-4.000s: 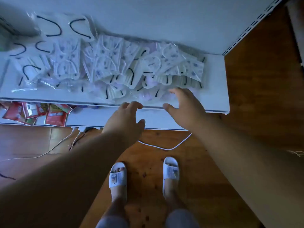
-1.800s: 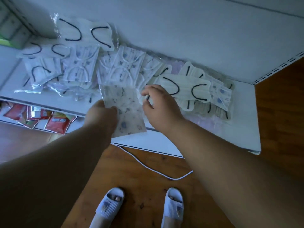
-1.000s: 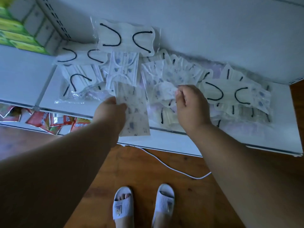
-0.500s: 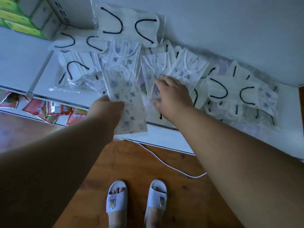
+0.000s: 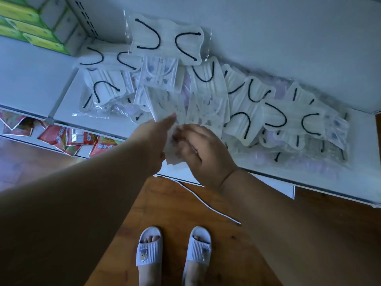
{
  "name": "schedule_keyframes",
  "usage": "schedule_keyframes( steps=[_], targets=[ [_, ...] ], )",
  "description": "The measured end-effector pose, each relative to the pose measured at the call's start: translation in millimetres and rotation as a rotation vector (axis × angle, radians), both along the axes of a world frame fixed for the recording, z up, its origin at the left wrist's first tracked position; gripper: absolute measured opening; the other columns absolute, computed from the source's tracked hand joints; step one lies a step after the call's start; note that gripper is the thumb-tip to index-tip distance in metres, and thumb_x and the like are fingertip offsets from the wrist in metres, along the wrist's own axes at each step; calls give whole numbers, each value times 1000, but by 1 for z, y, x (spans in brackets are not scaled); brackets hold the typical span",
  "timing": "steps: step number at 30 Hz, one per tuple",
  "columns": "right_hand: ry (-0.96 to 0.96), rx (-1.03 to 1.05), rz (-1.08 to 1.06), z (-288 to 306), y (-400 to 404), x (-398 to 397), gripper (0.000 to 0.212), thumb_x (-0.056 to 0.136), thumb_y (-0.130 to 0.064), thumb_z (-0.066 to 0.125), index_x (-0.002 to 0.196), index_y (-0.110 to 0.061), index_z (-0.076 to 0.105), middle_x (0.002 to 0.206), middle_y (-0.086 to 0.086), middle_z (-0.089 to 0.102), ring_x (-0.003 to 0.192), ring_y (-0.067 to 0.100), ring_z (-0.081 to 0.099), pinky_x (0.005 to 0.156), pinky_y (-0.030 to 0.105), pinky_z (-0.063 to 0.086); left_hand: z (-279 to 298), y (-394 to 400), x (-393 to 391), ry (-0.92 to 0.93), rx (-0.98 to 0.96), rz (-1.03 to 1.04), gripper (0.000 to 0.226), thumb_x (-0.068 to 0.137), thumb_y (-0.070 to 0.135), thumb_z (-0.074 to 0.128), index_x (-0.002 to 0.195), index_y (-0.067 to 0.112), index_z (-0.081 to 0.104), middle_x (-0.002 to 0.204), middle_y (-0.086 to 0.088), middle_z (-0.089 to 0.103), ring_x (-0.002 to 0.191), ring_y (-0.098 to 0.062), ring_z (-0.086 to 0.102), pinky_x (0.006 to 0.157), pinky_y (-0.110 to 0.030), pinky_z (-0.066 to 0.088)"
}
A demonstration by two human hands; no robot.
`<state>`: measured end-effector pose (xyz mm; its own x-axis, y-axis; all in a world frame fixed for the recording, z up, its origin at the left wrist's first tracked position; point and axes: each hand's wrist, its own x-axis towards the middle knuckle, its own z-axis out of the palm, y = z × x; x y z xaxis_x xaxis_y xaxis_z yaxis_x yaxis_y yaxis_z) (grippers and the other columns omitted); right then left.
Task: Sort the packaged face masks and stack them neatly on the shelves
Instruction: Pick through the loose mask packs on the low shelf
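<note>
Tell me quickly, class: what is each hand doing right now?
Left hand: holding a packet of patterned masks in its grip.
Right hand: fingers curled on another mask packet, blurred, beside the left.

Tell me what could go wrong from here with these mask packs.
The printed mask packs held between the left hand and right hand hang past the shelf edge; a loose grip could drop them on the floor. Slippery overlapping black-loop packs nearby might slide if bumped.
</note>
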<state>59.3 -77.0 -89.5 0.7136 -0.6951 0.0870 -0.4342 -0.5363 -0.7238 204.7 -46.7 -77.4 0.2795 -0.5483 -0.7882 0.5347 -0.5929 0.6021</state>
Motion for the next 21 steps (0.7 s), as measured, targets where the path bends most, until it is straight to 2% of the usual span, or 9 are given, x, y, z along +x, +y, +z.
schedule_keyframes(
  steps=[3, 5, 7, 9, 11, 13, 16, 19, 21],
  targets=[
    [-172, 179, -130, 8, 5, 2, 45, 95, -34, 38, 111, -5, 68, 119, 8, 66, 113, 18, 60, 97, 26, 46, -1, 2, 0, 10, 34, 20, 51, 67, 40, 75, 112, 16, 71, 114, -13, 73, 101, -35, 72, 95, -61, 53],
    [-264, 372, -235, 16, 12, 12, 36, 94, -30, 41, 103, -8, 68, 108, 6, 70, 107, 17, 63, 94, 31, 50, 0, 6, 1, 90, 48, 29, 49, 78, 43, 72, 117, 13, 70, 114, -13, 74, 98, -33, 73, 89, -55, 57],
    [-387, 637, -335, 24, 18, 27, 28, 88, -26, 42, 91, -12, 67, 99, 7, 72, 101, 23, 67, 91, 39, 54, -1, 12, 5, 117, 55, 60, 34, 97, 41, 58, 110, 11, 70, 101, -14, 76, 86, -31, 75, 72, -47, 62],
    [-521, 878, -455, 31, 17, 44, 21, 81, -21, 44, 79, -17, 64, 87, 7, 73, 92, 28, 71, 83, 47, 56, -4, 18, 13, 101, 47, 99, 31, 101, 32, 54, 115, 8, 68, 101, -17, 75, 82, -33, 75, 65, -46, 61],
    [-599, 956, -571, 34, 11, 57, 18, 85, -10, 44, 76, -15, 59, 81, 10, 67, 83, 28, 71, 80, 47, 57, -3, 25, 23, 36, 49, 143, 28, 100, 24, 57, 121, 9, 65, 105, -16, 73, 83, -33, 74, 64, -45, 59],
    [-543, 859, -619, 31, 5, 68, 22, 91, -2, 43, 79, -15, 57, 83, 7, 64, 80, 23, 69, 80, 44, 58, -4, 34, 36, -56, 51, 173, 22, 97, 21, 62, 117, 13, 67, 100, -14, 74, 82, -35, 73, 62, -47, 60],
    [-197, 441, -482, 20, -2, 76, 18, 90, -10, 50, 90, -22, 63, 97, 0, 66, 88, 17, 64, 84, 40, 55, -7, 49, 53, -200, 66, 171, 20, 90, 24, 69, 109, 19, 71, 100, -14, 75, 87, -38, 74, 72, -60, 59],
    [63, 114, -234, 5, -17, 88, 35, 93, 0, 44, 121, -10, 63, 136, 4, 54, 125, 17, 50, 105, 30, 40, -10, 61, 66, -368, 124, 184, 13, 92, 30, 67, 102, 23, 70, 92, -7, 74, 83, -29, 73, 76, -50, 61],
    [274, -41, -62, -7, -30, 101, 47, 95, -4, 43, 143, -9, 47, 159, 7, 28, 148, 23, 25, 116, 38, 27, -11, 67, 74, -423, 137, 197, 7, 92, 33, 65, 92, 26, 68, 88, -3, 72, 83, -28, 71, 79, -50, 61]
  ],
)
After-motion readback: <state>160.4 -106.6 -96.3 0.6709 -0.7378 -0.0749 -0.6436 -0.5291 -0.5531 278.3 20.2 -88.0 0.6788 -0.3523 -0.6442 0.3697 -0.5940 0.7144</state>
